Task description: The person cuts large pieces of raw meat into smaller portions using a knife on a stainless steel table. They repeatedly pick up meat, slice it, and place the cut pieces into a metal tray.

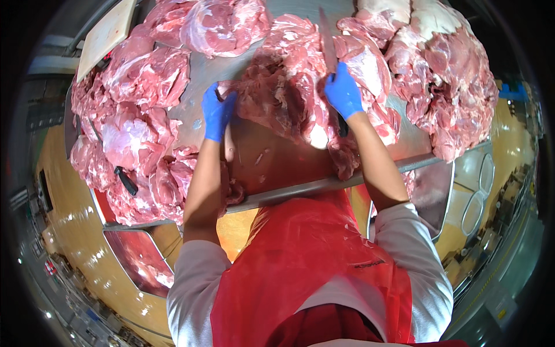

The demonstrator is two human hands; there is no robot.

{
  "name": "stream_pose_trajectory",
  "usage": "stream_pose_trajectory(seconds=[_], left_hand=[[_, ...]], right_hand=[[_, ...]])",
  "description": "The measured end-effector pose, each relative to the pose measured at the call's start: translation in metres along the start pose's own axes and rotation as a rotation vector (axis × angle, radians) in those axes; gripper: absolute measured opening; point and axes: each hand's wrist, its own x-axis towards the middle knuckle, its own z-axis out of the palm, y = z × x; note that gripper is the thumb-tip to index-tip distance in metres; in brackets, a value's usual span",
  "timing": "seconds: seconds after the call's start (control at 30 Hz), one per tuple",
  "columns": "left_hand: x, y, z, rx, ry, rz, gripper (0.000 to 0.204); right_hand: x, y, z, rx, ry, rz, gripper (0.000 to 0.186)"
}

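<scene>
A large cut of raw pink meat [289, 87] lies in the middle of a steel table [300, 188]. My left hand [217, 113], in a blue glove, grips the meat's left edge. My right hand [343, 91], also blue-gloved, is closed around the handle of a long knife [328, 40]; the blade points away from me and rests on the meat. A red plastic apron [306, 260] covers my front.
Heaps of raw meat lie to the left [133, 115], at the back [214, 26] and to the right [451, 81]. A black-handled tool [125, 180] sticks out of the left heap. A pale cutting board [104, 34] sits far left. Steel bins [433, 194] hang below the table edge.
</scene>
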Motion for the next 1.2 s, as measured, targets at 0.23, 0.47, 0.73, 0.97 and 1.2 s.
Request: stream_pose_trajectory(seconds=[0.23, 0.47, 0.73, 0.97, 1.2], left_hand=[[-0.014, 0.052, 0.039, 0.145, -0.264, -0.074, 0.068], [-0.014, 0.051, 0.020, 0.231, 0.084, 0.003, 0.037], [-0.076, 0.082, 0.072, 0.374, 0.107, 0.334, 0.036], [-0.081, 0.089, 0.062, 0.372, 0.036, 0.282, 0.035], [-0.115, 0.042, 0.031, 0.498, 0.148, 0.198, 0.044]], right_hand=[[-0.003, 0.044, 0.013, 0.119, 0.249, -0.021, 0.038], [0.008, 0.045, 0.003, 0.145, 0.125, -0.064, 0.034], [0.013, 0.051, 0.004, 0.217, 0.082, -0.078, 0.037], [0.023, 0.070, -0.007, 0.204, 0.062, -0.160, 0.039], [0.008, 0.052, -0.009, 0.173, 0.015, -0.116, 0.036]])
